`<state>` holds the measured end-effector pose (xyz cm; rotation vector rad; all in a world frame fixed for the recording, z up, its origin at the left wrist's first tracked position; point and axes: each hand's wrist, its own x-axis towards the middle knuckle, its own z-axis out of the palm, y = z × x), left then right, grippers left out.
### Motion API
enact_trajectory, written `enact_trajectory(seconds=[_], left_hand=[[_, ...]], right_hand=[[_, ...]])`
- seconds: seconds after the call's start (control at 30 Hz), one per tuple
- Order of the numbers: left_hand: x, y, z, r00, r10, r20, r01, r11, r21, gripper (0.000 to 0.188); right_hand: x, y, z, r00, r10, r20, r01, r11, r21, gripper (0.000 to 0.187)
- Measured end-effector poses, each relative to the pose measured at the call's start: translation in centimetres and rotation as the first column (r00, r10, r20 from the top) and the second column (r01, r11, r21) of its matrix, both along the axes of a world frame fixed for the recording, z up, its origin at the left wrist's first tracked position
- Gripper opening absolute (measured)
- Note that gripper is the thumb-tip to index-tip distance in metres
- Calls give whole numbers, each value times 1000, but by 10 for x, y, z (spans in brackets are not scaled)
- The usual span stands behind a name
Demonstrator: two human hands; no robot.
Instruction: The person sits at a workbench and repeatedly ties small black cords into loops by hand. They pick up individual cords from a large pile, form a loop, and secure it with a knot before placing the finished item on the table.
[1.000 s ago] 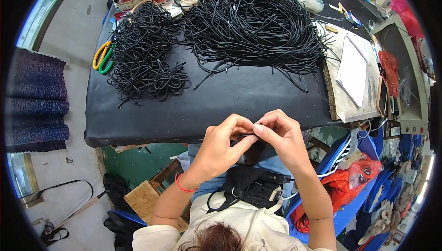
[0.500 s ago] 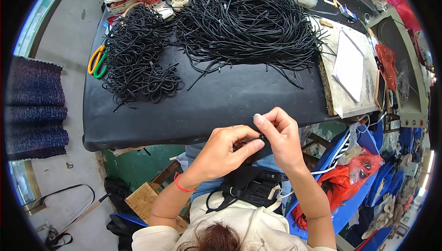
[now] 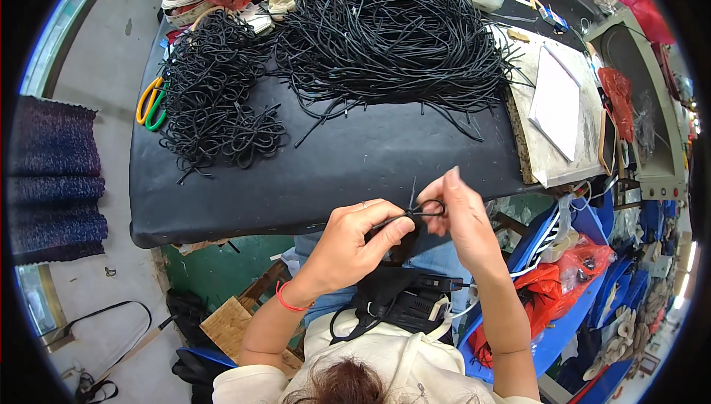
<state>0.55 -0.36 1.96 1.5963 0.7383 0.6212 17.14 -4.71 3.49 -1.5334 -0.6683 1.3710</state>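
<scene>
My left hand (image 3: 355, 245) is closed, thumb and forefinger pinching a thin black cord (image 3: 413, 214) just off the table's front edge. The cord is crossed at the fingertips. One loop of it reaches right, and a thin end sticks up. My right hand (image 3: 466, 219) is beside that loop, its thumb raised and its fingers curled against or behind the cord. Those fingers are slightly smeared, so their grip on the loop is unclear. On the table ahead lie a large heap of long black cords (image 3: 392, 41) and, left of it, a smaller pile of looped, knotted cords (image 3: 215, 93).
The black-covered table (image 3: 355, 156) spans the middle. Scissors with yellow and green handles (image 3: 152, 104) lie at its left. At right a worn board (image 3: 522, 126) carries white paper (image 3: 557, 104). A blue bin with red plastic bags (image 3: 552, 293) stands by my right forearm.
My right thumb and fingers, earlier pinched together close to my left fingertips, have moved slightly right and apart. A cord loop and an upright end now show between the hands.
</scene>
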Motion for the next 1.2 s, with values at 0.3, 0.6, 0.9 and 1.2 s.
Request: enact_trajectory(seconds=[0.3,0.6,0.9,1.2], left_hand=[[6,-9,0,970,236,52,-241,933,268,19],[4,-8,0,997,68,-29,-63,984,165,13],[-2,-8,-9,983,142,114,-133,988,-84,13],[-2,-10,-3,967,58,249,83,849,-522,15]], right_hand=[[-10,-2,-9,996,70,-50,-66,995,69,24],[-11,-4,-27,996,-5,92,-13,982,190,22],[-5,-10,5,999,-40,-22,42,990,134,23],[-10,-10,-9,993,74,96,-100,948,301,28]])
